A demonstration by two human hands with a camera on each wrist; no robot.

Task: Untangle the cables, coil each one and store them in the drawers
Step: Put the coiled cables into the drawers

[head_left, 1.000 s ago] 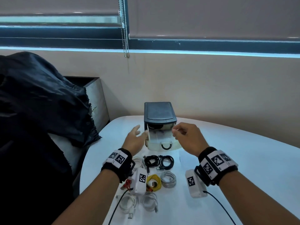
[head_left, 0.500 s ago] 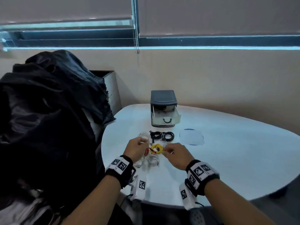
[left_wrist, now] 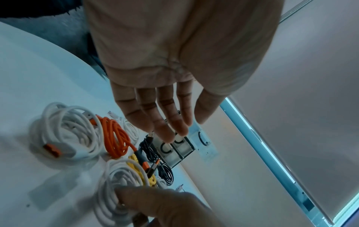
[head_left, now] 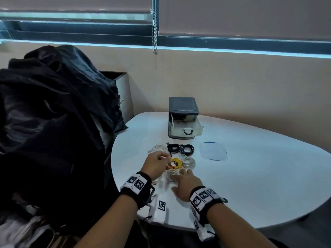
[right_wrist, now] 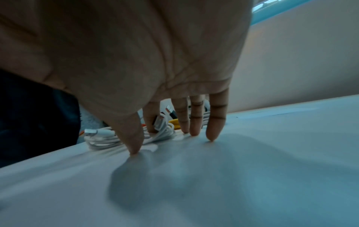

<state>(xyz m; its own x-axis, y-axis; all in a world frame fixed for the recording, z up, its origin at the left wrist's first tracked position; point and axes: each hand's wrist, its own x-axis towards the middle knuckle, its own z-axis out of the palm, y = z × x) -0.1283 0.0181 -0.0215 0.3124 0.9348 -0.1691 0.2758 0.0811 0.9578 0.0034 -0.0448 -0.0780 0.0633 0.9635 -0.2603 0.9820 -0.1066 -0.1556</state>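
White table [head_left: 250, 176] under blinds [head_left: 232, 15]; black cloth [head_left: 44, 113] beside. Left hand [head_left: 155, 165] slack above coils; right hand [head_left: 186, 183] spread, fingertips on white cable [right_wrist: 104, 138].

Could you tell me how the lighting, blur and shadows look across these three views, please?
Head view: dim, bluish cast, bright strip under the blind, wide-angle bending of the table edge. Left wrist view: the left hand fills the top, its fingertips motion-blurred. Right wrist view: the right hand looms soft and close, throwing a broad shadow on the table.
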